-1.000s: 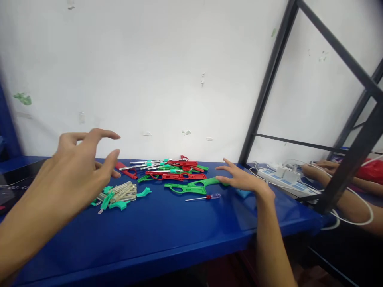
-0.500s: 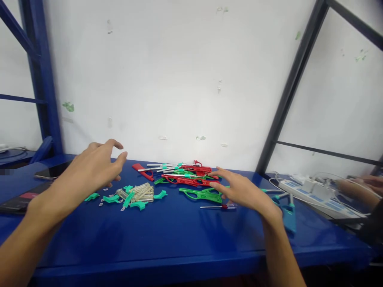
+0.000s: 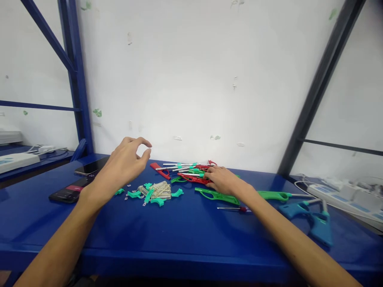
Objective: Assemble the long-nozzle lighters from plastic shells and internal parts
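My left hand [image 3: 128, 161] hangs raised over the left of the table, thumb and forefinger apart, holding nothing. Below and right of it lie teal plastic triggers [image 3: 148, 196] and a heap of clear, metal-ended lighter inner parts [image 3: 161, 189]. Reaching to the back, my right hand [image 3: 220, 179] rests over a pile of red lighter casings [image 3: 191, 178], fingers apart; its fingertips touch the pile or hover just above it. Metal lighter tubes [image 3: 170, 168] with teal collars lie among the casings. In front of that hand is a green lighter casing [image 3: 215, 195], and nearer still a screwdriver [image 3: 233, 208].
Blue long-nosed lighters [image 3: 320, 227] and a green one [image 3: 273, 195] lie to the right, beside my right forearm. Two phones [image 3: 70, 192] sit at the left. A power strip [image 3: 344, 197] with cables stands beyond the right edge. A white wall backs the blue table [image 3: 167, 239].
The view has swung left. My right hand has moved forward and down from above the green casing onto the pile of red casings. My left hand stays raised with its fingers apart.
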The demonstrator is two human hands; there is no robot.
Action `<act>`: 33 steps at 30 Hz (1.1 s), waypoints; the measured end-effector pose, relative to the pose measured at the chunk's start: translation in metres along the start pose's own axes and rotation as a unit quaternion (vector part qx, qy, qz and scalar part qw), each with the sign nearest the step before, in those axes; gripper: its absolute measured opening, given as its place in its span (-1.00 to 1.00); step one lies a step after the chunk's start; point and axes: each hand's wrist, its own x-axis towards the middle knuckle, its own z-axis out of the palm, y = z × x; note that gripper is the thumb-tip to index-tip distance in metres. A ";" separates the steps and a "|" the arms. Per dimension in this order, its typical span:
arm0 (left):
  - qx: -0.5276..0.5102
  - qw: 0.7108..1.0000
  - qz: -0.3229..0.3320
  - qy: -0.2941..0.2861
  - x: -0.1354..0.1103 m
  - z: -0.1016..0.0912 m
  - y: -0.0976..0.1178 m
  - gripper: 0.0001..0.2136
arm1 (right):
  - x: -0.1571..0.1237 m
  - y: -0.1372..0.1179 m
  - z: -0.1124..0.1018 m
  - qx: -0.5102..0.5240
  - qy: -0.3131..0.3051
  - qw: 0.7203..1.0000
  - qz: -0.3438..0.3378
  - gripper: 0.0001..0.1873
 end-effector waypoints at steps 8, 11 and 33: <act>0.005 1.000 0.014 -0.022 -0.001 0.002 0.001 -0.65 | -0.002 -0.002 0.000 -0.013 0.039 0.999 0.012 -0.64; 0.012 1.000 0.017 -0.021 0.001 0.002 0.000 -0.63 | -0.006 0.003 -0.005 0.003 0.044 0.999 0.022 -0.64; 0.226 0.939 0.113 -0.233 -0.018 0.040 0.003 -0.89 | -0.008 -0.018 -0.002 0.257 0.093 0.962 -0.007 -0.73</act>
